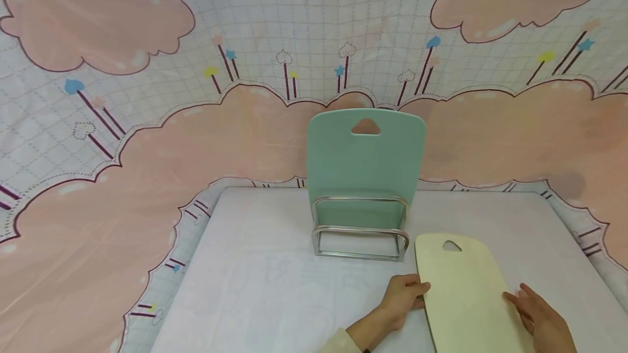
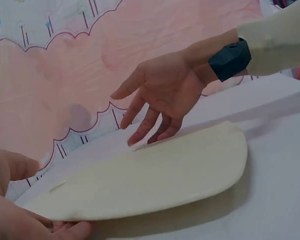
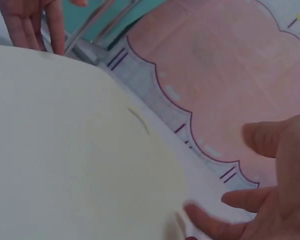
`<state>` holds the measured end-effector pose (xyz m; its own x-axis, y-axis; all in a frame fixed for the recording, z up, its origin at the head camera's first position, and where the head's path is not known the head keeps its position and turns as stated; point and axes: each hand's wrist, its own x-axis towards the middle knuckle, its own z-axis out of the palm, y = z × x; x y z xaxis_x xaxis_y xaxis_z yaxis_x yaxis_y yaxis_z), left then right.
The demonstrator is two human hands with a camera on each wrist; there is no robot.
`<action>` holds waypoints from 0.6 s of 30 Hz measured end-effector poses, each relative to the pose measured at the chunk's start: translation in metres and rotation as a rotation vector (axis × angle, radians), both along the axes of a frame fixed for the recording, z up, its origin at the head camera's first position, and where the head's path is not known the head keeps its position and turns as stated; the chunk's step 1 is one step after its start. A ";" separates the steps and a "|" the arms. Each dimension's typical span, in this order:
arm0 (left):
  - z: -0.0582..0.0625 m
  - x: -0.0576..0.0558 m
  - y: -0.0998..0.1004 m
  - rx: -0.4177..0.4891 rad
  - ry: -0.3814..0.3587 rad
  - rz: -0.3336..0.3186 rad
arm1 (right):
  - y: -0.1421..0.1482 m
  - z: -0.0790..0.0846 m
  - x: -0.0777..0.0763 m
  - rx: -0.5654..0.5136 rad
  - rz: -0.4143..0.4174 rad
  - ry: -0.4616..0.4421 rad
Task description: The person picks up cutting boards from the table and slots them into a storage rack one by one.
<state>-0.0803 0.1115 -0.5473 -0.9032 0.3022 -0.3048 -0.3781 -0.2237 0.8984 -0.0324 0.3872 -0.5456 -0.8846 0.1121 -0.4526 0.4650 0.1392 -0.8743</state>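
Note:
A cream-coloured cutting board [image 1: 466,293] lies over the white table, its handle slot toward the far side. My left hand [image 1: 399,301] is at the board's left edge. In the left wrist view its fingers [image 2: 72,231] reach the near edge from below, while the thumb [image 2: 25,166] stands raised above the surface. At the opposite edge is my right hand [image 1: 542,317], fingers spread and fingertips right at the side in the head view. A green cutting board [image 1: 365,162] stands upright in a metal rack [image 1: 360,229] behind and left of the cream one.
The white table [image 1: 245,266] reaches back to a hanging cloth [image 1: 245,135] printed with pink clouds. The rack stands close to the cream board's far left corner. A dark band [image 2: 230,60] circles my right wrist.

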 end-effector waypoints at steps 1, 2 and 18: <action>0.001 0.000 0.000 -0.018 0.002 -0.020 | 0.000 0.000 0.000 -0.022 0.005 0.016; 0.003 0.001 0.001 -0.032 0.005 -0.035 | 0.000 0.000 0.000 -0.040 0.008 0.021; 0.011 -0.001 -0.001 0.001 -0.036 -0.108 | 0.003 0.005 -0.008 0.008 0.080 -0.151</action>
